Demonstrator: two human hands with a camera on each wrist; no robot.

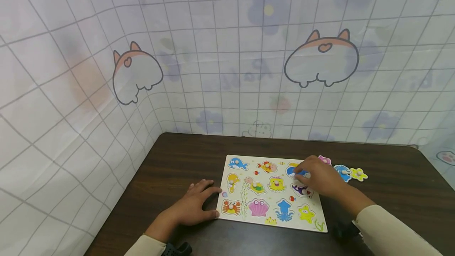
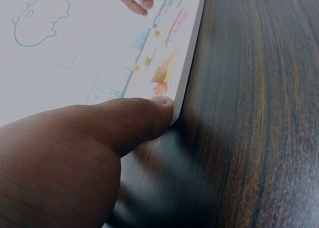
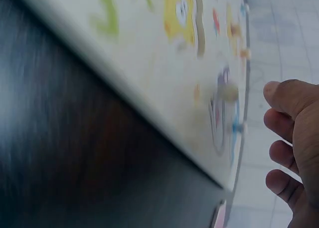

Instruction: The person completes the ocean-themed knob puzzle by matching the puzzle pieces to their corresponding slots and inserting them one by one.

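Observation:
A white wooden puzzle board [image 1: 245, 222] with colourful sea animals lies on the dark table. My left hand [image 1: 193, 208] rests at its left edge, fingers spread; in the left wrist view the thumb [image 2: 144, 115] touches the board's corner. Over the upper right of the board, my right hand [image 1: 320, 176] hovers beside a blue piece [image 1: 291, 170] that it partly covers. In the right wrist view, the thumb and bent fingers [image 3: 281, 155] are apart, with nothing seen between them. A purple piece [image 1: 302, 190] lies just below that hand.
Loose puzzle pieces lie right of the board: a pink one [image 1: 325, 160], partly hidden by the right hand, a blue one [image 1: 343, 172] and a yellow star-like one [image 1: 359, 174]. A grid-patterned cloth [image 1: 231, 102] hangs behind the table and at its left.

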